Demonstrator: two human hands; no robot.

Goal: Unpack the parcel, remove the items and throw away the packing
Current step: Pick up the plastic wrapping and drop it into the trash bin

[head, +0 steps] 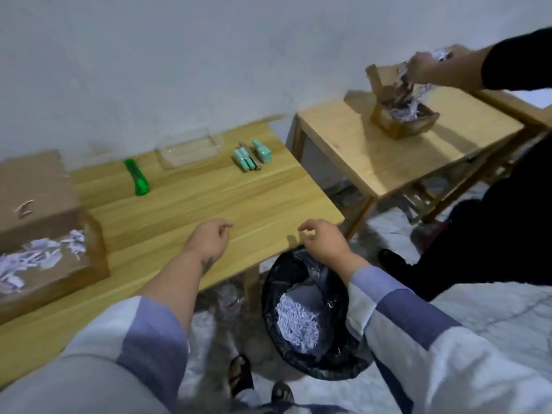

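Both your left hand (209,239) and right hand (324,242) hang empty, fingers loosely curled, over the table (239,201) edge and the bin (301,318), which already holds shredded paper. The parcel (50,234) sits near left, packing still inside; teal items (252,156) lie far.

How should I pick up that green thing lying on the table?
Hold the green cutter around its middle, pinching the two long sides from above. It lies flat on the table, long and narrow, with bare wood on both sides, so fingers fit there. The wider near end looks easiest to reach.
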